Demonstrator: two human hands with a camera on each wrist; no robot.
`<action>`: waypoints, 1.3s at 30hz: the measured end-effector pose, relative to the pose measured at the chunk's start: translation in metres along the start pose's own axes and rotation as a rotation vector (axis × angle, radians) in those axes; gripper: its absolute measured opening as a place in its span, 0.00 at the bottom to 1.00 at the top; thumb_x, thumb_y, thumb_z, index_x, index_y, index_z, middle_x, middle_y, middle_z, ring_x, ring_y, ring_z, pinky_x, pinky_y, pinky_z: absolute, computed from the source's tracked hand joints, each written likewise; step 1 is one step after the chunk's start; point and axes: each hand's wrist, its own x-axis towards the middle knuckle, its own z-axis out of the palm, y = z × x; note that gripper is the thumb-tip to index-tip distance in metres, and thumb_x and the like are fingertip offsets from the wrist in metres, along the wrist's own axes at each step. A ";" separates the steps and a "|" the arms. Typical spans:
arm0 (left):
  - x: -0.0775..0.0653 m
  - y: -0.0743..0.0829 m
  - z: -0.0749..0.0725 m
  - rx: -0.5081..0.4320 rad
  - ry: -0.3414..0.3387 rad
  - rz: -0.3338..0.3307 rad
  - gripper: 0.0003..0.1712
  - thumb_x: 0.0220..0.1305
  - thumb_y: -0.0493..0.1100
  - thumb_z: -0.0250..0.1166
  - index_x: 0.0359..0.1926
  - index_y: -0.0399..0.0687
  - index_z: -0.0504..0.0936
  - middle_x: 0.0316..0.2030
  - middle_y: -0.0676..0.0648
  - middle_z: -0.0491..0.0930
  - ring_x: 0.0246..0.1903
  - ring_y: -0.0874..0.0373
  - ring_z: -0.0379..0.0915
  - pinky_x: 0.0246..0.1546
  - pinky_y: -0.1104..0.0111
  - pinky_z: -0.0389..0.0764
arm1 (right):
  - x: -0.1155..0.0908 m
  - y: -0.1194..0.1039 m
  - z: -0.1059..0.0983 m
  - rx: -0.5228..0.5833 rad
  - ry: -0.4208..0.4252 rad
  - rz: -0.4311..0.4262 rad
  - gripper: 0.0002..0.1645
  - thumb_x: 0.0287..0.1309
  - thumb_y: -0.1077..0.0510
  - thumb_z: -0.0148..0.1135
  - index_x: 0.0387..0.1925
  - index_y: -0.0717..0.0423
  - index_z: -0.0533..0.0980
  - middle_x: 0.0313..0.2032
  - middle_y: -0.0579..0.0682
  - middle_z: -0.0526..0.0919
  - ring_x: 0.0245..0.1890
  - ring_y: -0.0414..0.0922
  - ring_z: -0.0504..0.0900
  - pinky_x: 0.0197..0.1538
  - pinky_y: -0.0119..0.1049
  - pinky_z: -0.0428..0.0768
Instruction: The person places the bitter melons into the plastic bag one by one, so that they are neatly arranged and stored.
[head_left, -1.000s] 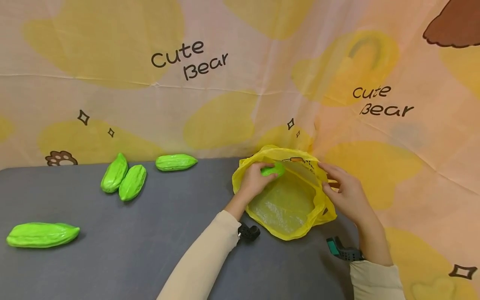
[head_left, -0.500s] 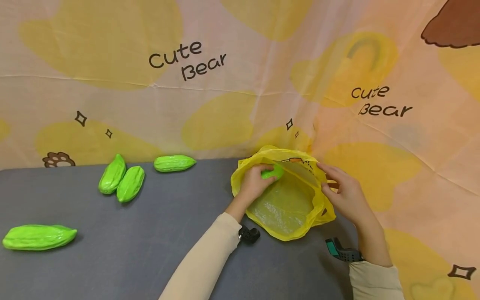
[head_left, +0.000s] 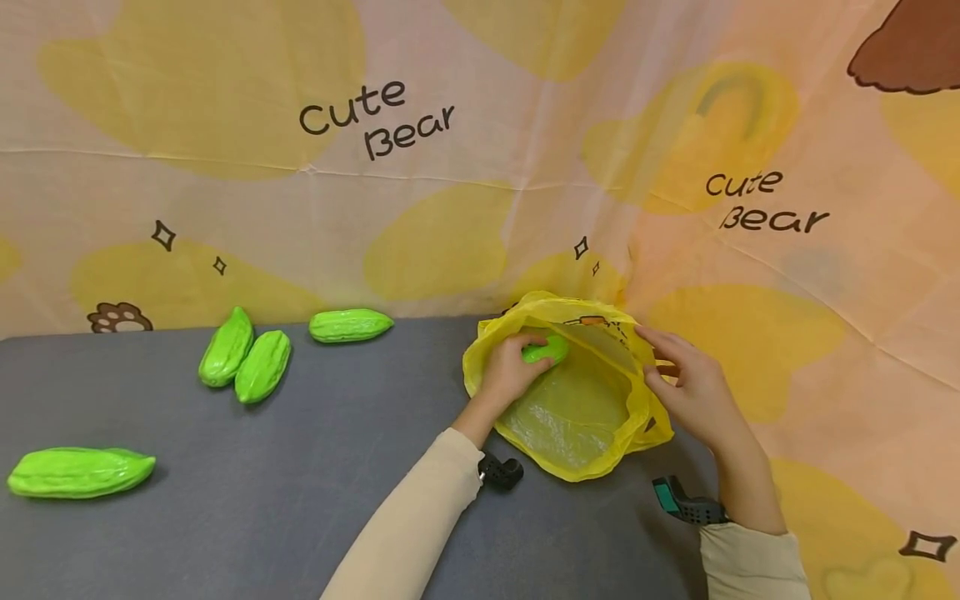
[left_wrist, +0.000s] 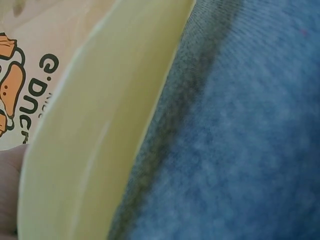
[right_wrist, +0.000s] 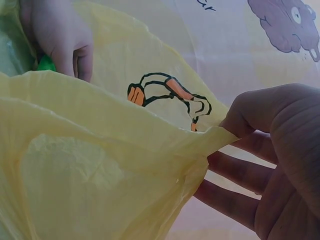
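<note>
A yellow plastic bag (head_left: pixel 573 450) stands with its mouth open on the grey table. Inside its mouth my left hand (head_left: pixel 510 367) holds a bright green ridged gourd (head_left: pixel 553 350), thumb on one side and fingers on the other; the gourd's far part is what shows. My right hand (head_left: pixel 693 387) pinches the bag's right rim between thumb and fingers, as the right wrist view shows with the bag's rim (right_wrist: pixel 215 135). In the left wrist view the bag's film (left_wrist: pixel 100 130) covers much of the picture and the gourd is out of sight.
Two green gourds (head_left: pixel 227 350) lean together at the table's back left, with another gourd (head_left: pixel 350 326) to their right by the backdrop. One more gourd (head_left: pixel 81 472) lies at the far left. A printed cloth backdrop (head_left: pixel 450 233) rises behind and at the right.
My left hand and the gourd have gone slightly lower inside the bag, and the gourd shows more between thumb and fingers. My right hand stays at the rim.
</note>
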 end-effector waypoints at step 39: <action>-0.029 0.047 -0.053 0.122 -0.127 0.049 0.21 0.70 0.52 0.65 0.60 0.53 0.83 0.59 0.51 0.82 0.63 0.52 0.75 0.63 0.57 0.77 | -0.002 -0.001 -0.007 0.000 0.002 -0.005 0.32 0.61 0.71 0.59 0.68 0.62 0.72 0.61 0.66 0.79 0.47 0.64 0.83 0.47 0.58 0.82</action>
